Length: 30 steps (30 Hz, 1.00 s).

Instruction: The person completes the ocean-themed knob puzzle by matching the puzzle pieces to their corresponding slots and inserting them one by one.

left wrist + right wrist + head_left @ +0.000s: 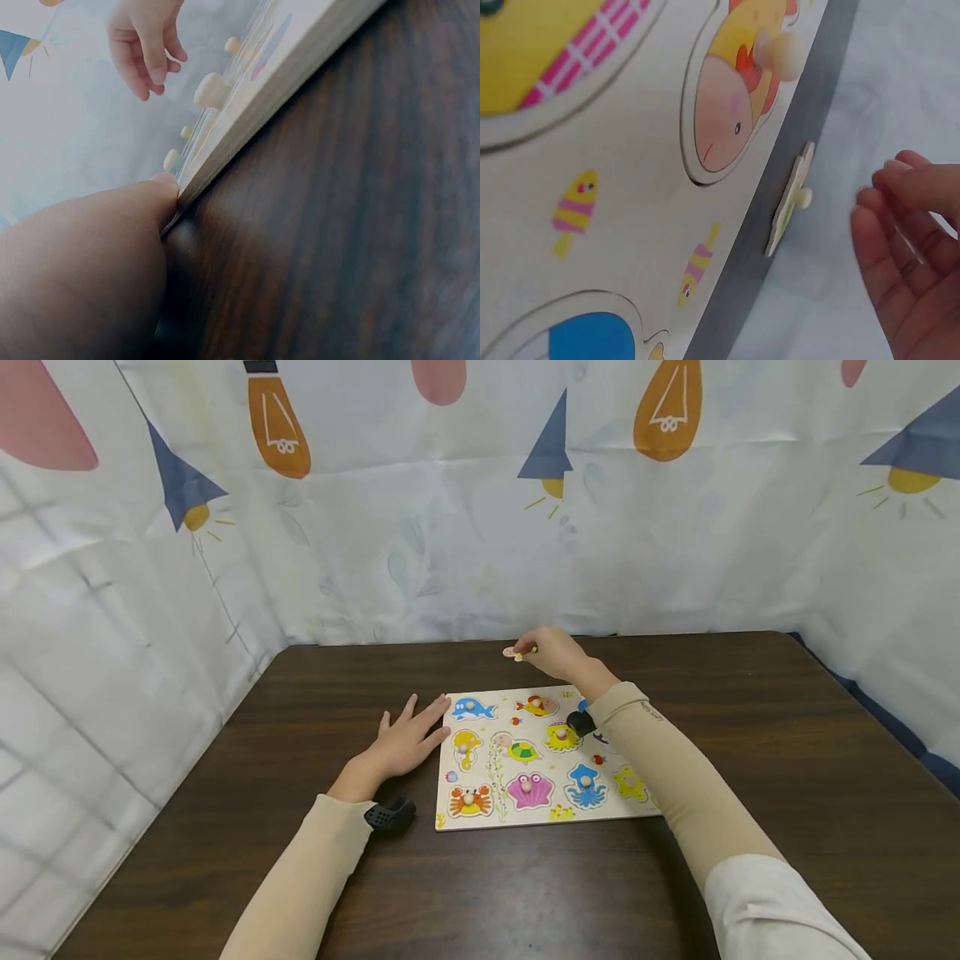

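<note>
Reaching past the far edge of the puzzle board (540, 814), the right hand (551, 652) hovers beside a small loose puzzle piece (513, 652) that lies on the dark bench (750, 735) just beyond the board. In the right wrist view the piece (789, 202) sits a little apart from the fingers (889, 225), its peg facing them and its flat face lying along the board's edge; the fingers are loosely curled and hold nothing, a clear gap between them and the peg. This hand is much the nearer one.

The left hand (405, 739) lies flat on the bench, fingers straight, fingertips touching the board's near-left edge by the blue whale piece (471, 707).

The board's recesses hold the whale, an orange fish (537, 704), a seahorse (465, 748), a turtle (519, 748), a crab (469, 799), a pink shell (529, 790), a blue octopus (586, 785) and a yellow starfish (628, 783). The right forearm hides part of the board.
</note>
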Tool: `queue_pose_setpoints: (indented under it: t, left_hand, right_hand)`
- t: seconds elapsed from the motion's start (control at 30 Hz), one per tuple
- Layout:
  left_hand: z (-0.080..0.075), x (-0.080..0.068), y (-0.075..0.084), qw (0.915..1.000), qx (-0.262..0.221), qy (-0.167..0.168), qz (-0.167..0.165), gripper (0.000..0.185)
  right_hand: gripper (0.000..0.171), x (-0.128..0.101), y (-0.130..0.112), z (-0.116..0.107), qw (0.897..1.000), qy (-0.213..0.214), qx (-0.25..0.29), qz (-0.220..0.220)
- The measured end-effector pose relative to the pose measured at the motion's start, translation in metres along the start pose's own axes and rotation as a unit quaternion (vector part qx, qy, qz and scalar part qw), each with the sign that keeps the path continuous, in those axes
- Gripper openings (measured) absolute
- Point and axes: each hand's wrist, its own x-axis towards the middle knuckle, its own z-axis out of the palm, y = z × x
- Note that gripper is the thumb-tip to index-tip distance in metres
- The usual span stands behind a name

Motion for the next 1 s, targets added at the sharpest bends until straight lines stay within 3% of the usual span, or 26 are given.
queue_pose_setpoints:
  t: [0.33,1.0]
  left_hand:
    - [0.0,0.001,0.0,1.0,-0.004,0.005,0.003,0.066]
    - [-0.002,-0.003,0.002,0.9999,-0.01,0.006,0.003,0.065]
  right_hand:
    - [0.035,0.023,0.014,0.006,0.999,-0.024,-0.028,0.039]
    - [0.033,0.043,0.02,0.018,0.995,-0.042,-0.065,0.055]
